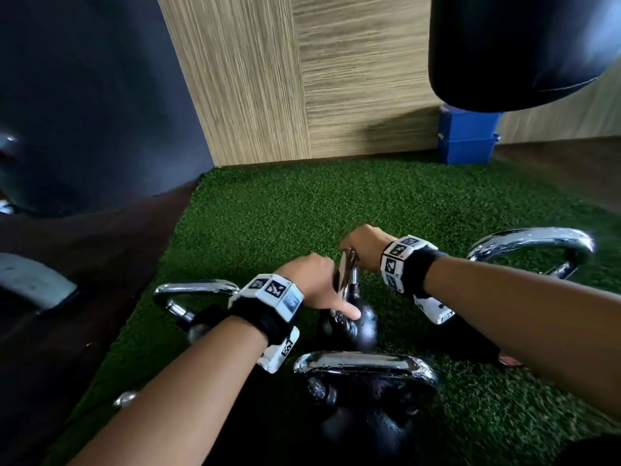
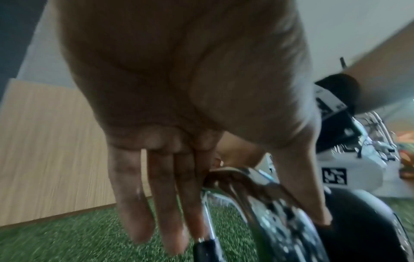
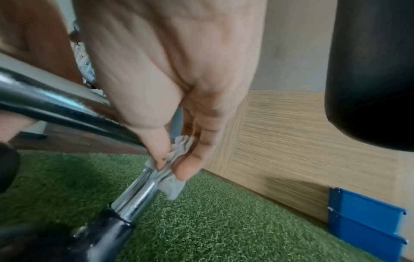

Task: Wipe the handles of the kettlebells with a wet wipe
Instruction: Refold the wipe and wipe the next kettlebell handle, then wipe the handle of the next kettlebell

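The middle kettlebell (image 1: pixel 361 331) has a black ball and a chrome handle (image 1: pixel 346 274) and stands on green turf. My right hand (image 1: pixel 361 245) is at the far end of the handle. In the right wrist view its thumb and forefinger pinch a crumpled grey wet wipe (image 3: pixel 173 187) against the chrome handle (image 3: pixel 139 195), just above the black neck. My left hand (image 1: pixel 312 280) steadies the near side. In the left wrist view its fingers (image 2: pixel 165 203) hang straight beside the handle (image 2: pixel 257 203), and the thumb (image 2: pixel 309 195) presses on the black ball.
Three more chrome-handled kettlebells stand close by: one in front (image 1: pixel 363 363), one on the left (image 1: pixel 195 290), one on the right (image 1: pixel 531 242). A blue box (image 1: pixel 467 139) sits by the wood-panelled wall (image 1: pixel 302 79). A black punching bag (image 1: pixel 521 48) hangs at the upper right.
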